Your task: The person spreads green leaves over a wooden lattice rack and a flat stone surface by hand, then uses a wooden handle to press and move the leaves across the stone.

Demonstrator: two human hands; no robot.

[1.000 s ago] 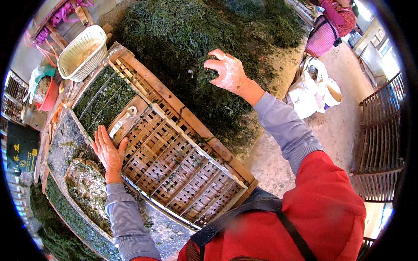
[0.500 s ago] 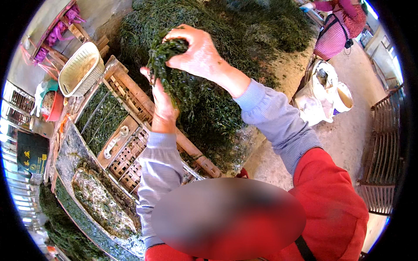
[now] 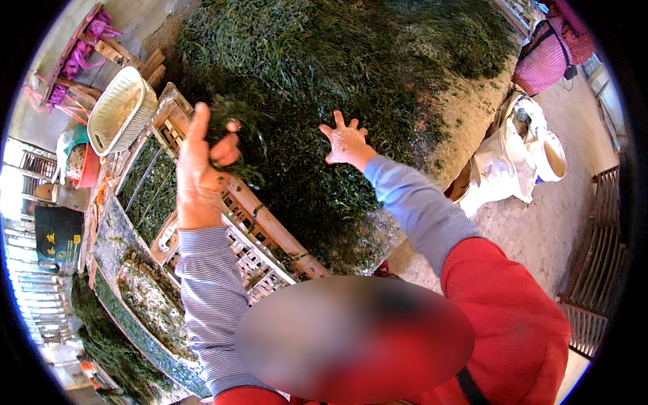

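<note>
A large heap of dark green, stringy seaweed [image 3: 290, 61] spreads in front of me. Over its near part, my right hand [image 3: 347, 140] reaches out with fingers spread and nothing in it. My left hand [image 3: 200, 177] is raised above the wooden slatted rack [image 3: 251, 206] along the heap's left edge, its fingers apart and slightly blurred. Loose strands hang right beside those left fingers; whether they touch is hard to tell. More seaweed lies under thin bars [image 3: 143, 169] left of the rack.
At the left stand a cream plastic basket [image 3: 121, 111] and a red tub [image 3: 89, 165]. White sacks [image 3: 503, 158] and a pale bucket [image 3: 555, 156] sit on the floor at right. Another person [image 3: 543, 57] is at the far right. More seaweed [image 3: 101, 324] lies lower left.
The seaweed clump that both hands held up has left the right hand. The right hand has moved right and down, fingers spreading; the left hand has shifted left and opened.
</note>
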